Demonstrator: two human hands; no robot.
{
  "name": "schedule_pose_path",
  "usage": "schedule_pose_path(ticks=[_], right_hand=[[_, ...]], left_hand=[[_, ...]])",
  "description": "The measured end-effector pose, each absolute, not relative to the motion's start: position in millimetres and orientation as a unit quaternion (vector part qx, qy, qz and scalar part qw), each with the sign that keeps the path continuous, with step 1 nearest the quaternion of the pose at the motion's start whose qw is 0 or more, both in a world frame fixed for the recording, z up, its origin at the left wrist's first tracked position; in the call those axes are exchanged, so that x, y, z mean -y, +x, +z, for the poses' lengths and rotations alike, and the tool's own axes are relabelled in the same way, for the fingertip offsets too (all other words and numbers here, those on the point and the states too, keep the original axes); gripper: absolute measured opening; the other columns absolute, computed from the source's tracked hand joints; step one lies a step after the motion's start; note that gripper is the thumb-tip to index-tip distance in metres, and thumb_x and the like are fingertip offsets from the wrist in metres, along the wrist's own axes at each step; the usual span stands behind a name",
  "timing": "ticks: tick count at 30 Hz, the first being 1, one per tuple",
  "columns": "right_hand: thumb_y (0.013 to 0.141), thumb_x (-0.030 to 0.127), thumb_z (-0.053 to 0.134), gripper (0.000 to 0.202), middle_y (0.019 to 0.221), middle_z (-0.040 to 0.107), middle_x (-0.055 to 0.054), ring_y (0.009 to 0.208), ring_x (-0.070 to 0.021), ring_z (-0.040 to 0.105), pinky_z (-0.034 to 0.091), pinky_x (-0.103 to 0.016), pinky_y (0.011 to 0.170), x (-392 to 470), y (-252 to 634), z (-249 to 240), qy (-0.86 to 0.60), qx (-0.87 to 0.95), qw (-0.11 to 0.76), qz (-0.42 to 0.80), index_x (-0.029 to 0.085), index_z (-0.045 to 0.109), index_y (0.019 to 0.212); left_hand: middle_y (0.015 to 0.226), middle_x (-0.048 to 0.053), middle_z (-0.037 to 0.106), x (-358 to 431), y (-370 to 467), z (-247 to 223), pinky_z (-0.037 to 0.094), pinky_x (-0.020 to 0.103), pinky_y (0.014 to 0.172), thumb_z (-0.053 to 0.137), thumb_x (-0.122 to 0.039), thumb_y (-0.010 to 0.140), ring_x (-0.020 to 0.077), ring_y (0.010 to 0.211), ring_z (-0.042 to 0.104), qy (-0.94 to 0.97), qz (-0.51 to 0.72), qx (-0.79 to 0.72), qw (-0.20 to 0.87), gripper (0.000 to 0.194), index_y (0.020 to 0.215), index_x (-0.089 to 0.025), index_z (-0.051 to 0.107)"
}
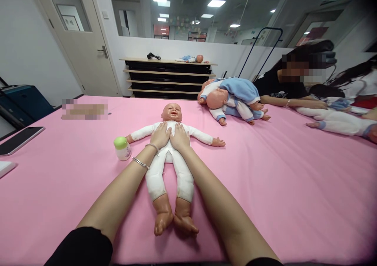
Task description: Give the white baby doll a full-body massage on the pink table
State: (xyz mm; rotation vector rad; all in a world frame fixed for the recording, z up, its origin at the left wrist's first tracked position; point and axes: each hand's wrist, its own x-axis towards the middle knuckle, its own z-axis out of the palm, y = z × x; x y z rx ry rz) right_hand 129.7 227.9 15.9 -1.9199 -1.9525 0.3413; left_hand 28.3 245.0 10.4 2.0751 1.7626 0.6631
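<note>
A baby doll point(169, 156) with a white cloth body lies on its back on the pink sheet point(265, 195), its head at the far end and its feet towards me. Its arms stretch out to both sides. My left hand point(160, 135) rests flat on one side of the doll's chest, fingers extended. Beside it, my right hand point(180, 136) lies flat on the other side of the chest, and the two hands nearly touch. Neither hand grips anything. A small white jar point(122, 149) with a green lid stands near the doll's hand on the left.
Several dressed dolls point(232, 97) lie piled at the back right. A co-worker point(284, 83) in black leans over another doll point(341, 122) at the far right. On the left edge lies a phone point(22, 140). A shelf unit point(167, 77) stands behind the table.
</note>
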Motion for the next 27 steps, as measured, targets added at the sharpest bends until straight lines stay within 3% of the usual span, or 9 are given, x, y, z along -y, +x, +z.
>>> schedule_pose_path(ticks=[5, 12, 20, 23, 27], right_hand=[[0.09, 0.042, 0.028, 0.06, 0.15, 0.019, -0.009, 0.139, -0.02, 0.016, 0.014, -0.05, 0.111, -233, 144, 5, -0.666, 0.703, 0.217, 0.123, 0.012, 0.023, 0.142], [0.093, 0.035, 0.023, 0.056, 0.148, 0.025, -0.012, 0.138, -0.0211, 0.021, 0.013, -0.042, 0.113, -238, 189, -20, -0.696, 0.658, 0.264, 0.117, 0.006, 0.029, 0.14], [0.089, 0.026, 0.027, 0.052, 0.146, 0.029, -0.015, 0.138, -0.0233, 0.018, 0.007, -0.057, 0.11, -230, 200, -29, -0.769, 0.565, 0.298, -0.03, 0.004, 0.034, 0.136], [0.09, 0.022, 0.024, 0.051, 0.148, 0.026, -0.01, 0.139, -0.0203, 0.017, 0.009, -0.055, 0.11, -231, 199, -26, -0.722, 0.629, 0.287, -0.034, 0.01, 0.031, 0.139], [0.092, 0.022, 0.022, 0.048, 0.145, 0.033, -0.004, 0.136, -0.0166, 0.025, 0.013, -0.051, 0.111, -233, 201, -26, -0.644, 0.728, 0.235, 0.019, 0.02, 0.031, 0.139]], left_hand=[[0.15, 0.008, 0.019, -248, 3, -9, 0.011, 0.049, 0.112, 0.02, -0.045, 0.091, 0.0219, 0.139, 0.015, 0.715, 0.232, -0.64, 0.156, 0.059, 0.142, -0.016, 0.027], [0.146, 0.007, 0.032, -243, -26, -28, 0.008, 0.049, 0.113, 0.022, -0.034, 0.091, 0.0208, 0.137, 0.022, 0.699, 0.231, -0.676, 0.029, 0.052, 0.138, -0.015, 0.036], [0.148, 0.011, 0.027, -238, -25, -29, 0.004, 0.057, 0.11, 0.034, -0.019, 0.082, 0.0228, 0.139, 0.015, 0.636, 0.228, -0.735, -0.056, 0.06, 0.141, -0.01, 0.03], [0.149, 0.011, 0.023, -239, -24, -27, 0.009, 0.055, 0.11, 0.032, -0.019, 0.084, 0.0215, 0.139, 0.015, 0.648, 0.237, -0.721, -0.061, 0.059, 0.142, -0.01, 0.025], [0.148, 0.006, 0.029, -240, -24, -28, 0.013, 0.054, 0.11, 0.022, -0.022, 0.09, 0.0206, 0.137, 0.023, 0.731, 0.198, -0.652, -0.038, 0.052, 0.142, -0.02, 0.029]])
